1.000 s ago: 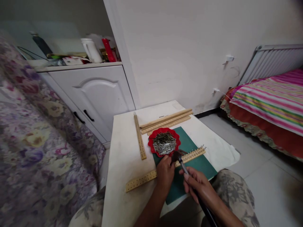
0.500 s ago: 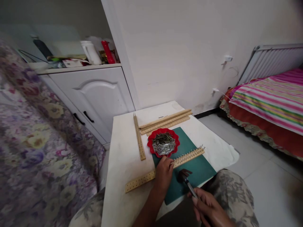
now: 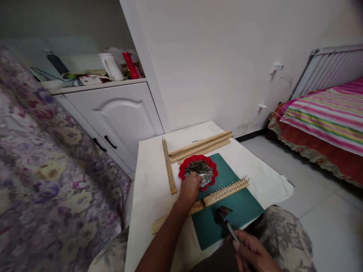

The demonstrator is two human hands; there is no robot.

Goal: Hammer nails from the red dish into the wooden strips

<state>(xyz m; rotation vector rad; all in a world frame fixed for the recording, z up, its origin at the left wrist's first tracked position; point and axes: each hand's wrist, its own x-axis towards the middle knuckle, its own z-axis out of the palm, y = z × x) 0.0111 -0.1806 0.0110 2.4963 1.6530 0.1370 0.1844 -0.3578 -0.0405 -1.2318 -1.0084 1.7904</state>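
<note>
Touching the nails [image 3: 198, 167] in the red bowl [image 3: 215, 173] is done by the left grip [image 3: 189, 187]; whether it is apart or together cannot be told. The hammer [image 3: 220, 214] is clamped in the right grip [image 3: 248, 247]. Ahead of that grip, many nails are already stood in the wooden strip [image 3: 227, 192]. Left of both grips, the holed strip [image 3: 158, 225] seems not yet filled.

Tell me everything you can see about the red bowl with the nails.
The red bowl is round, with a scalloped rim, and looks like plastic. It sits upright over the far left part of the green mat, holding a heap of thin, metal-looking nails, some silvery, some darker. The left hand reaches over its near side to the nails, hiding part of the rim; whether the hand touches the bowl itself is unclear.
</note>
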